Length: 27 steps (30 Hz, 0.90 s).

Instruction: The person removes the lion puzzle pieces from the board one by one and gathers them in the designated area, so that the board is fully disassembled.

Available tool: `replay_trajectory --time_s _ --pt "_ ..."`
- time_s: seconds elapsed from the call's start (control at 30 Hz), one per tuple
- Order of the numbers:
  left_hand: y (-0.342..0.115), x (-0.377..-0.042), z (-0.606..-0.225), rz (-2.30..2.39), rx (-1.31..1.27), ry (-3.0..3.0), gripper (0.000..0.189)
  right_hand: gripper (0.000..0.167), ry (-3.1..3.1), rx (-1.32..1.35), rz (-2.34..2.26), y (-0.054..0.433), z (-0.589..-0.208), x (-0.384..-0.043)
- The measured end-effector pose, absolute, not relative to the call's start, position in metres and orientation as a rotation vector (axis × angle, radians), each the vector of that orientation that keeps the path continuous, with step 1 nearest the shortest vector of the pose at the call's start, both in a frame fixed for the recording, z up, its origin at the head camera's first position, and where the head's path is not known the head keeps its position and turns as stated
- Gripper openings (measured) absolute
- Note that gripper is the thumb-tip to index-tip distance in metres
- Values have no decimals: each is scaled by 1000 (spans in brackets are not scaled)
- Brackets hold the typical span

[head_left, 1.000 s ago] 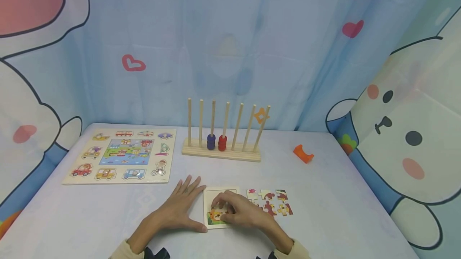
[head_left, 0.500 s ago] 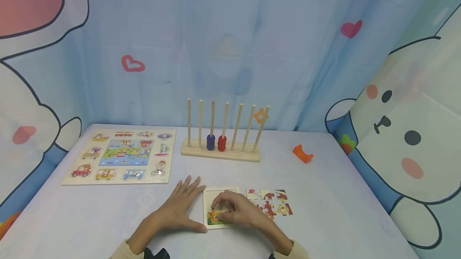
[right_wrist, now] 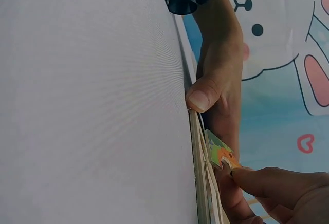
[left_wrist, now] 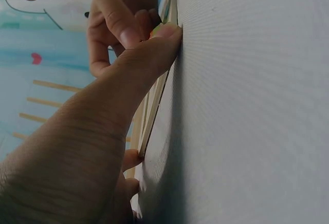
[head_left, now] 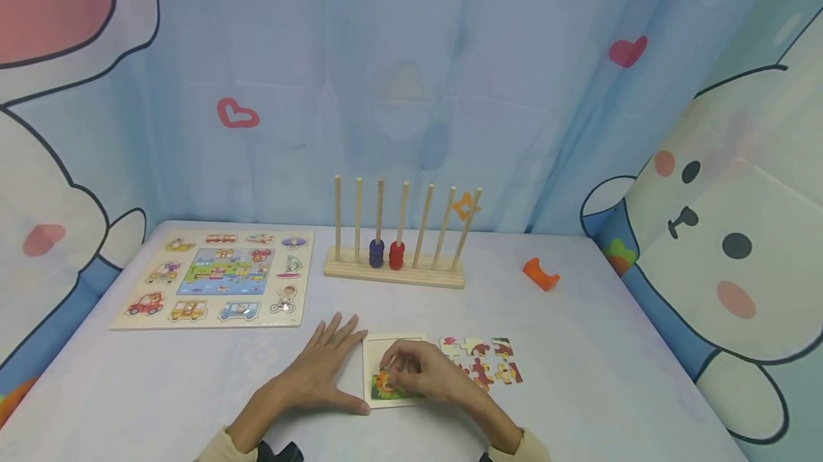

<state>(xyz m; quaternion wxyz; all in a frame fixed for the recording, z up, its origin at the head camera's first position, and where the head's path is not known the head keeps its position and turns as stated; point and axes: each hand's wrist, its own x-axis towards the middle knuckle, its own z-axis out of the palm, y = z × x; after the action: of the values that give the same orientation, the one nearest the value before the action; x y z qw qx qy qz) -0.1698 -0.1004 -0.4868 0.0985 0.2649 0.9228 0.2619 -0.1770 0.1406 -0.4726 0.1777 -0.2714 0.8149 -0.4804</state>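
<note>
My left hand (head_left: 321,369) lies spread on the table, with its thumb and fingertips at the left edge of a small wooden puzzle tray (head_left: 368,355). Over this tray my right hand (head_left: 427,373) is bent, pinching a jigsaw piece (right_wrist: 220,149) printed in green and orange between thumb and fingers. In the right wrist view that piece stands tilted up from the tray. The lower part of the tray shows a green and orange picture (head_left: 383,387), partly covered by the right hand. Several loose jigsaw pieces (head_left: 504,350) lie right of the tray, some behind the right hand.
A larger vehicle puzzle board (head_left: 167,283) lies at the back left. Behind the tray stands a wooden peg rack (head_left: 418,276) with blue rings (head_left: 376,253) and red rings (head_left: 396,255). An orange curved block (head_left: 541,275) lies at the right. Curtains close off the back.
The right thumb and fingers have shifted slightly up and to the right over the tray with the jigsaw piece. The left hand stays in place.
</note>
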Motion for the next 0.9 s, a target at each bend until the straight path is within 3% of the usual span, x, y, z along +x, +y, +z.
replay_trajectory --time_s 0.57,0.9 --pt "-102 -168 -489 790 784 2746 112 13 2251 -746 -1406 154 -468 -183" --pt "-101 -168 -487 806 812 2746 112 12 2239 -658 -1381 210 -448 -187"
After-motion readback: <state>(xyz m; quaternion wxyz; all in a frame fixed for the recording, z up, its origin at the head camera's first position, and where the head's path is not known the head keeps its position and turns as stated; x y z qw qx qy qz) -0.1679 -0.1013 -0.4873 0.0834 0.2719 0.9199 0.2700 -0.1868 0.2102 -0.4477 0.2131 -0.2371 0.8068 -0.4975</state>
